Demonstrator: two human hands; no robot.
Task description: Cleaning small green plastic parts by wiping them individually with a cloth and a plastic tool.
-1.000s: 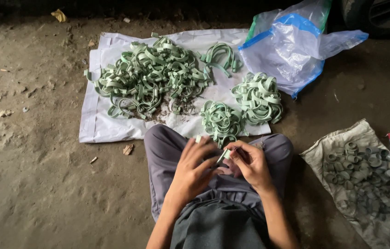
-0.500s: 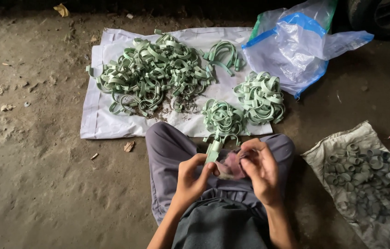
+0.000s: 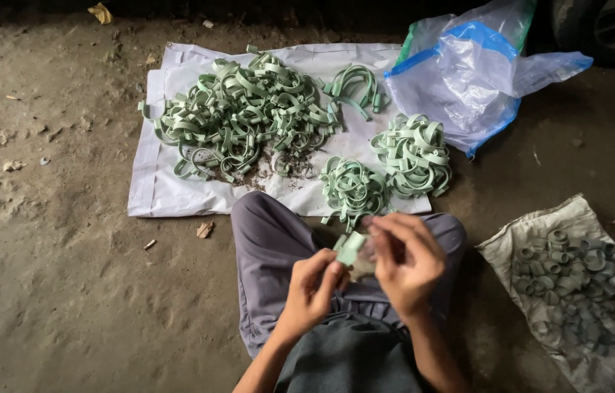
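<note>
Landmark: the white sheet (image 3: 169,196) spread on the dirt floor (image 3: 53,291); every place below is told from it.
Left hand: the left hand (image 3: 311,291) is over the person's lap, just off the sheet's near edge, fingers pinched shut on the lower end of a pale green strip (image 3: 351,247).
Right hand: the right hand (image 3: 406,262) is beside the left one, off the sheet's near right corner, fingers curled in towards the strip's upper part; whether they press it or only close around it cannot be told, and something small and pinkish between the two hands is too blurred to make out.
Strip: short, flat, pale green, tilted up between the two hands, just clear of the sheet's near edge and above the grey trousers (image 3: 271,240).
Big heap: a loose tangle of green bands (image 3: 242,109) on the sheet's middle and far left part, with dark crumbs under its near side.
Small bundles: two tighter bundles (image 3: 384,171) on the sheet's near right corner, side by side and touching.
Loose pair: a few curved bands (image 3: 355,87) at the sheet's far right.
Plastic bag: a clear bag with blue edging (image 3: 467,73) lying just beyond the sheet's right edge.
Sack: a grey cloth (image 3: 511,240) well apart to the sheet's right, carrying a heap of grey rings (image 3: 584,284).
</note>
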